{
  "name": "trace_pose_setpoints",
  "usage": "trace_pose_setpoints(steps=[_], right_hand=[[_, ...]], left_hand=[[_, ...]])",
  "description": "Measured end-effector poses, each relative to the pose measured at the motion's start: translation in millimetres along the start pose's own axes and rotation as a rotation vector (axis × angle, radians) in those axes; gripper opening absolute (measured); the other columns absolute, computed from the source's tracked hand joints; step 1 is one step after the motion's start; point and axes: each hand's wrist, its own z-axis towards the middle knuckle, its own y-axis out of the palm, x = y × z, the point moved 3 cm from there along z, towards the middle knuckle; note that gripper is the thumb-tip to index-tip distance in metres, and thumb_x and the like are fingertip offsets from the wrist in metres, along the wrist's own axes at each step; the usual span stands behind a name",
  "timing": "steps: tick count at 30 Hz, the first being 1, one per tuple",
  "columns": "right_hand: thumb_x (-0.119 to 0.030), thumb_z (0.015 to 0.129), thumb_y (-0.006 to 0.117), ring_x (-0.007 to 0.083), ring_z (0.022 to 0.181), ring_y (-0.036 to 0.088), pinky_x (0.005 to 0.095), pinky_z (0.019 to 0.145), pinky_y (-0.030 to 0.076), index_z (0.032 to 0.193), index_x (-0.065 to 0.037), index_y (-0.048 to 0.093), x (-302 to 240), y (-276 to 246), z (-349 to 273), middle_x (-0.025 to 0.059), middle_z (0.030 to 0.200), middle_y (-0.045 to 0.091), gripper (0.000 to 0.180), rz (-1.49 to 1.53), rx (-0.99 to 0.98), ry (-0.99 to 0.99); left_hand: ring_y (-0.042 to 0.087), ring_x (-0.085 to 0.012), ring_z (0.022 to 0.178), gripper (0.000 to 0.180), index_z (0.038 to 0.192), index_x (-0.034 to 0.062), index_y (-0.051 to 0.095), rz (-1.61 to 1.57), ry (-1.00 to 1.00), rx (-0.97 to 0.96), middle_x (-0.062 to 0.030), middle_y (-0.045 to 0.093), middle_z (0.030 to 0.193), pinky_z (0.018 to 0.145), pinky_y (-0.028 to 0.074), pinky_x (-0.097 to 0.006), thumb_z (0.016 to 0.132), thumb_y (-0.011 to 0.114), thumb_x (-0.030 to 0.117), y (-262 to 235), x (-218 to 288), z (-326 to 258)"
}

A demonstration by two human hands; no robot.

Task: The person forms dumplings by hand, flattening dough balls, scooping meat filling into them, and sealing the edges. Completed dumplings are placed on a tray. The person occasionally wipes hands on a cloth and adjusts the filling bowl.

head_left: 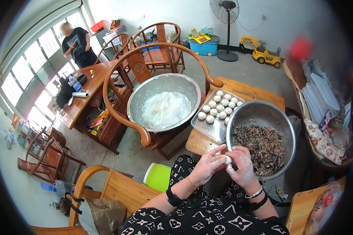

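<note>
"Where's the dough piece (226, 159)?"
"Between left hand (207, 166) and right hand (242, 166), fingers (217, 149) of both grasping it, likely to steady it."
"And the bowl (244, 116)?"
"Just beyond (filling (259, 149) inside), probably for easy reach; farther, the tray (215, 131) of dough balls (217, 98) rests on the desk (262, 91)."

The dough balls (222, 115) are showing white, the filling (261, 147) speckled brown and black; the worktop (200, 144) is glowing orange-brown, the clothing (208, 216) displaying white motifs on black.
</note>
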Motion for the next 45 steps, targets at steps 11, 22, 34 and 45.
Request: trace_pose_setpoints(steps=[11,22,34,45], right_hand=[[-0.017,0.07,0.075,0.0325,0.114,0.058,0.0492,0.108,0.035,0.106,-0.009,0.072,-11,-16,4,0.0134,0.112,0.069,0.037,0.066,0.168,0.067],[-0.018,0.082,0.071,0.0307,0.134,0.052,0.0545,0.114,0.022,0.116,-0.007,0.067,-8,-8,3,0.0116,0.109,0.072,0.036,-0.288,0.103,-0.078],[-0.018,0.081,0.069,0.0343,0.139,0.047,0.0577,0.116,0.02,0.125,-0.004,0.062,-3,-3,0,0.0151,0.118,0.068,0.047,-0.291,0.118,-0.078],[-0.017,0.085,0.065,0.0363,0.14,0.045,0.0616,0.117,0.016,0.128,-0.004,0.062,-1,-2,4,0.0164,0.126,0.065,0.045,-0.227,0.14,0.022]], left_hand=[[0.062,-0.0172,0.114,0.058,0.151,0.0046,0.036,-0.3,-0.016,-0.146,-0.0088,0.059,0.128,0.096,0.054,-0.031,0.101,0.061,0.018,16,3,-5],[0.066,-0.0164,0.104,0.053,0.144,0.0012,0.042,0.187,0.093,0.128,-0.0113,0.068,0.115,0.093,0.054,-0.03,0.097,0.065,0.01,12,6,1],[0.064,-0.012,0.093,0.05,0.142,0.0035,0.046,0.416,0.181,0.195,-0.009,0.067,0.113,0.078,0.05,-0.025,0.097,0.066,0.01,15,12,-1],[0.065,-0.0189,0.108,0.052,0.146,0.0031,0.042,0.293,0.091,0.172,-0.0127,0.063,0.122,0.092,0.055,-0.035,0.099,0.063,0.014,20,16,1]])
